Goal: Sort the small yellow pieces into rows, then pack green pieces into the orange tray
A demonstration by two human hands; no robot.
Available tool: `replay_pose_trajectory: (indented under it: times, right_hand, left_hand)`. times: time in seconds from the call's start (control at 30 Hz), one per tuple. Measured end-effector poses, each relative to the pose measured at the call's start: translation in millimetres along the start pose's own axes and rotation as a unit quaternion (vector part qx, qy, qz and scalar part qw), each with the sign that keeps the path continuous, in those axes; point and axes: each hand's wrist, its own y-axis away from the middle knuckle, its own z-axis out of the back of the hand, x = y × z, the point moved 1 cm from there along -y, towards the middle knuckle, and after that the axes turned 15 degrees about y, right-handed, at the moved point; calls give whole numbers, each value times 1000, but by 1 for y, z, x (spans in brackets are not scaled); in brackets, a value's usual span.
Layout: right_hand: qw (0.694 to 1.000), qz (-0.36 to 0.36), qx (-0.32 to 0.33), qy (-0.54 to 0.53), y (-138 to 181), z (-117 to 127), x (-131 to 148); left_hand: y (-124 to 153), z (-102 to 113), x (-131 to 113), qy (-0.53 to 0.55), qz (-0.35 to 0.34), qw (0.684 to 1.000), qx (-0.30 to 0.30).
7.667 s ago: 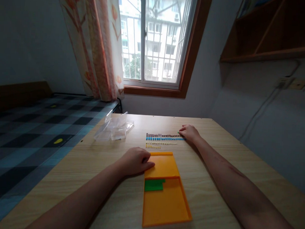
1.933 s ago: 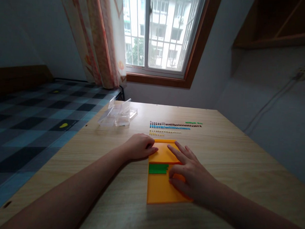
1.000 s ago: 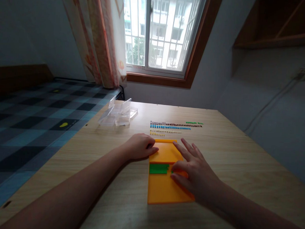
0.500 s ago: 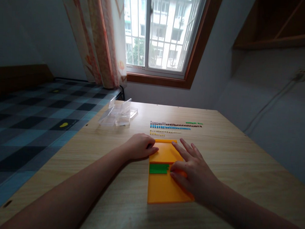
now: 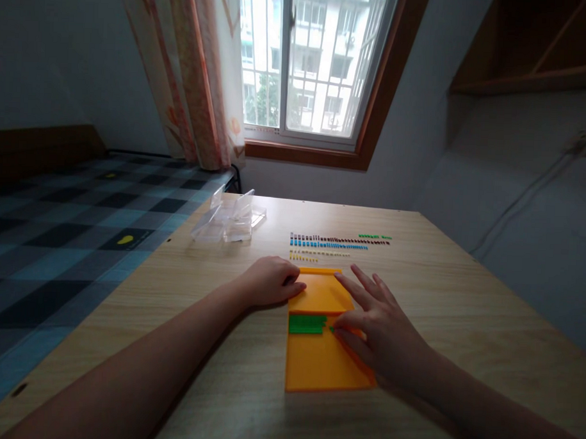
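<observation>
An orange tray (image 5: 324, 368) with a crosswise ridge lies on the table in front of me. My left hand (image 5: 270, 281) grips its far left corner, fingers curled and thumb over the edge. Just below the ridge, a block of green strips or small green pieces (image 5: 306, 324) sits against the tray's left side. Over the tray's right part is my right hand (image 5: 383, 322). Its thumb and index finger pinch a small green piece (image 5: 332, 329), a little right of the green block, while the other fingers are stretched out.
Beyond the tray, small pieces lie in rows on the wooden table: dark brown pieces (image 5: 343, 240), blue pieces (image 5: 321, 244), yellowish pieces (image 5: 304, 258) and green pieces (image 5: 374, 236). Clear plastic boxes (image 5: 225, 223) stand at the back left. A bed (image 5: 81, 238) adjoins the table's left side.
My right hand has shifted slightly right, away from the green block, and a small green piece now shows at its fingertips. My left hand keeps its hold on the tray.
</observation>
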Motion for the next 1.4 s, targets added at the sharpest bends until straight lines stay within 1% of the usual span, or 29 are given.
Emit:
replay_pose_trajectory:
  times: [0.17,0.37,0.6,0.93,1.2,1.4]
  right_hand:
    - [1000,5,7,2,1,-1,1]
    - [1000,11,0,6,1,-5,0]
    - [1000,8,10,8,-1,-4,2]
    - [1000,5,-16,10,1,-6,-1]
    - [999,11,29,-14,0,-2,2]
    - [999,5,40,-24,0,-4,3]
  left_hand:
    - [0,1,-2,3,1,1000,1]
    - [0,1,-1,0,-3,1000,4]
    - [0,1,-1,3,-1,1000,2]
    - [0,0,-1,3,-1,1000,1]
    - [1,-1,0,-5,-2,1000,2]
    - [1,0,-1,-6,-2,1000,3]
